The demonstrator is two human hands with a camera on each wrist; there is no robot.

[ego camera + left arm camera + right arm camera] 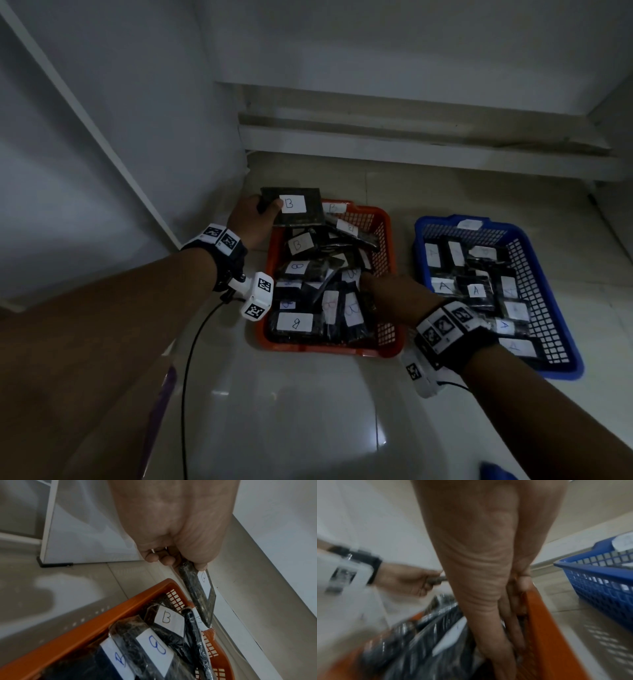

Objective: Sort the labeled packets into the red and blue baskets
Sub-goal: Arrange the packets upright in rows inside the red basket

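Note:
My left hand (255, 216) pinches a flat dark packet (297, 207) with a white "B" label, held over the far left corner of the red basket (270, 270); the left wrist view shows that packet (197, 592) edge-on between thumb and fingers. The red basket (96, 623) is packed with several dark "B" packets (297, 322). My right hand (383, 289) reaches into the red basket's right side, fingers straight down among the packets (447, 639) beside the orange wall (544, 635). The blue basket (544, 291) on the right holds several "A" packets (476, 291).
Both baskets stand on a pale tiled floor. A white wall and a low step (411, 144) run behind them, and a white panel (102, 137) stands to the left. A black cable (191, 359) hangs from my left wrist. The blue basket's mesh wall (599, 582) lies close on the right.

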